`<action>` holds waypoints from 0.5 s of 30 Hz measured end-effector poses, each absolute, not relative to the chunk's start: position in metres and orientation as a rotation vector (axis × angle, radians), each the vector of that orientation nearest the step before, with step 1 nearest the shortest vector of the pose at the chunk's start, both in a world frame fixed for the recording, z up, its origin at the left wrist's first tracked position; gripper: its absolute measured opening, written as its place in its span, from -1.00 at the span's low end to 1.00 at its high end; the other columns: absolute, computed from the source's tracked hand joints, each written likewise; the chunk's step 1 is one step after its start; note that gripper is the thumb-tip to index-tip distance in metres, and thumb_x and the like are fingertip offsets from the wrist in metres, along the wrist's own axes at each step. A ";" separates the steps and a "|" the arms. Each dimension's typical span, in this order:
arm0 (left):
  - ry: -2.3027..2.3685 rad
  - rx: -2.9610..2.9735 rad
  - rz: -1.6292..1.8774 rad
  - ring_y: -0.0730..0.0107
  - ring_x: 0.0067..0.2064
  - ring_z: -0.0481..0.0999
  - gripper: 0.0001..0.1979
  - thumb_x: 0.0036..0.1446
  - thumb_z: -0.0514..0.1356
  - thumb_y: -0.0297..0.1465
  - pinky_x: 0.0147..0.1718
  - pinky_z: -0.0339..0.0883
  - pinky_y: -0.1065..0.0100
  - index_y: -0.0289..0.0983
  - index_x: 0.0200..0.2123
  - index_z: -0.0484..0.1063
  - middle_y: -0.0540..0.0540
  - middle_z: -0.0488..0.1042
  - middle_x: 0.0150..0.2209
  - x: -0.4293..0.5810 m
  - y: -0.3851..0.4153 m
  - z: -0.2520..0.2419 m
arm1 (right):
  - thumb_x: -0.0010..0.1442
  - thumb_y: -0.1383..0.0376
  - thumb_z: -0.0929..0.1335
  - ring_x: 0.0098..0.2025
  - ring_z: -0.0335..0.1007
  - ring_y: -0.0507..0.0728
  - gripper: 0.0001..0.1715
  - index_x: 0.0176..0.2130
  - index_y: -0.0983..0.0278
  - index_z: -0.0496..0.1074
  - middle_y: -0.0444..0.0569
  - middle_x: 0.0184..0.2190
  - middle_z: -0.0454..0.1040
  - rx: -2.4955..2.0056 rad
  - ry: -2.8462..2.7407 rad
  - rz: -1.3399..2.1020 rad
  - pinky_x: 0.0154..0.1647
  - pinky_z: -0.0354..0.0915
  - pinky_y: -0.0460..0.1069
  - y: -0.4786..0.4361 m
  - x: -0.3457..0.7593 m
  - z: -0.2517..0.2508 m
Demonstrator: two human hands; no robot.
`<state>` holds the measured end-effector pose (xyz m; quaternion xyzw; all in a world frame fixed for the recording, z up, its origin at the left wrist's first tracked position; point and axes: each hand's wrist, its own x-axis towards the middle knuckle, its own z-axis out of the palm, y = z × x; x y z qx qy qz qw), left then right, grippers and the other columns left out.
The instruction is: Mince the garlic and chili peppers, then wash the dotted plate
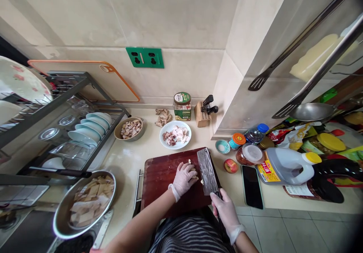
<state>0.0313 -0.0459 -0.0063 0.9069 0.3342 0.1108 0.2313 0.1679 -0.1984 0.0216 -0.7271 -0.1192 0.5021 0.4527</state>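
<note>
My left hand, in a clear glove, curls over small pale pieces on a dark red cutting board, holding them down. My right hand, also gloved, grips the handle of a cleaver whose broad blade stands on the board right beside my left fingers. Behind the board sit a white plate of cut meat and a tan bowl of pale chunks.
A dish rack with bowls stands at left, with a metal pan of sliced pieces in front of it. Ginger, a jar and a knife block line the wall. An apple, a phone, an oil jug and condiments crowd the right.
</note>
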 end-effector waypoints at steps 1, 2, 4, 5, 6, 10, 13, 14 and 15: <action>1.052 2.451 0.333 0.14 0.12 0.30 -0.85 0.10 0.23 -0.30 0.17 -0.07 -0.06 -0.09 -0.23 0.50 -0.06 0.46 0.00 0.036 -0.051 -0.006 | -0.04 -0.04 0.35 -0.73 0.12 -0.03 -0.35 -0.07 0.29 0.22 -0.30 -0.68 0.25 -1.803 -0.304 1.245 -0.72 0.02 -0.12 -0.196 0.168 0.021; 1.169 2.408 0.357 0.11 0.12 0.30 -0.83 0.08 0.24 -0.31 0.16 -0.03 -0.07 -0.10 -0.21 0.50 -0.08 0.44 0.01 0.040 -0.055 -0.006 | -0.04 -0.04 0.35 -0.73 0.13 -0.02 -0.32 -0.04 0.30 0.21 -0.30 -0.68 0.25 -1.813 -0.314 1.251 -0.72 0.02 -0.12 -0.194 0.169 0.021; 1.291 2.366 0.383 0.02 0.16 0.25 -0.67 0.01 0.29 -0.30 0.12 0.04 -0.08 -0.13 -0.10 0.46 -0.17 0.37 0.10 0.046 -0.054 -0.004 | -0.03 -0.04 0.35 -0.72 0.14 -0.02 -0.23 0.04 0.34 0.17 -0.29 -0.67 0.26 -1.840 -0.330 1.258 -0.71 0.04 -0.12 -0.191 0.173 0.020; 1.285 2.376 0.380 -0.03 0.20 0.19 -0.54 -0.05 0.33 -0.28 0.12 0.06 -0.09 -0.15 -0.02 0.42 -0.22 0.30 0.16 0.047 -0.051 -0.003 | -0.03 -0.04 0.35 -0.71 0.14 -0.01 -0.19 0.08 0.35 0.14 -0.28 -0.67 0.27 -1.857 -0.338 1.261 -0.70 0.05 -0.11 -0.190 0.174 0.019; 1.244 2.401 0.363 -0.09 0.23 0.13 -0.42 -0.09 0.35 -0.25 0.12 0.06 -0.11 -0.18 0.05 0.36 -0.27 0.23 0.20 0.047 -0.045 -0.002 | -0.02 -0.04 0.35 -0.71 0.15 -0.01 -0.15 0.11 0.37 0.12 -0.28 -0.66 0.27 -1.873 -0.346 1.263 -0.70 0.06 -0.11 -0.189 0.175 0.019; 0.976 2.481 0.248 -0.13 0.22 0.16 -0.42 -0.08 0.32 -0.15 0.17 0.01 -0.11 -0.29 0.00 0.39 -0.33 0.28 0.15 0.039 -0.024 0.002 | 0.02 -0.04 0.33 -0.69 0.18 0.01 -0.14 0.14 0.39 0.10 -0.26 -0.65 0.29 -1.917 -0.415 1.258 -0.67 0.11 -0.10 -0.187 0.176 0.018; 0.869 2.479 0.278 0.04 0.06 0.34 -0.53 -0.01 0.28 -0.18 0.13 0.13 0.01 -0.28 -0.04 0.41 -0.23 0.42 -0.01 0.027 -0.027 0.004 | 0.08 -0.02 0.28 -0.68 0.23 0.03 -0.26 0.10 0.38 0.18 -0.18 -0.61 0.36 -1.996 -0.562 1.250 -0.65 0.18 -0.07 -0.185 0.176 0.017; 0.878 2.473 0.302 0.08 0.01 0.36 -0.53 0.00 0.28 -0.22 0.10 0.17 0.04 -0.25 -0.01 0.38 -0.20 0.43 -0.04 0.024 -0.031 0.004 | 0.11 -0.01 0.25 -0.66 0.27 0.05 -0.32 0.08 0.37 0.21 -0.15 -0.58 0.39 -2.037 -0.649 1.221 -0.63 0.21 -0.06 -0.184 0.177 0.018; 0.910 2.462 0.325 0.10 -0.01 0.37 -0.52 -0.01 0.29 -0.26 0.07 0.20 0.05 -0.23 0.01 0.37 -0.18 0.44 -0.06 0.021 -0.036 0.003 | 0.14 0.00 0.23 -0.63 0.32 0.07 -0.37 0.06 0.35 0.24 -0.11 -0.55 0.43 -2.081 -0.755 1.174 -0.59 0.25 -0.05 -0.183 0.178 0.020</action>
